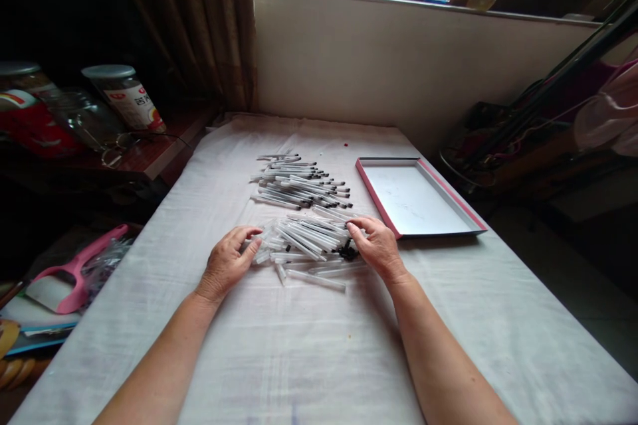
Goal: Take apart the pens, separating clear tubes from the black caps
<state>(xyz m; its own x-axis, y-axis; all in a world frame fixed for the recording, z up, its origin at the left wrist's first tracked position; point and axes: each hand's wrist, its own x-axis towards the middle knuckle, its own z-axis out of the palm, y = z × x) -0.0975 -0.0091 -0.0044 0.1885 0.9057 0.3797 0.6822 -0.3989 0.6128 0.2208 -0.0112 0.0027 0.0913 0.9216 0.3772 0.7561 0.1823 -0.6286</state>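
Note:
A heap of clear plastic tubes (304,242) lies on the white cloth in front of me. Farther back sits a second heap of tubes with black tips (304,184). My left hand (226,264) rests at the near heap's left edge, fingers curled and touching the tube ends. My right hand (379,247) sits at the heap's right edge, its fingers bent onto the tubes. A small cluster of black caps (347,253) lies just beside my right thumb. Neither hand has lifted a tube off the cloth.
A shallow pink-rimmed tray (468,216) lies to the right of the tubes. The cloth-covered table (309,358) ends against a white wall. Jars (124,96) stand on a dark shelf at the left, with a pink-handled tool (80,272) below. Clutter fills the right side.

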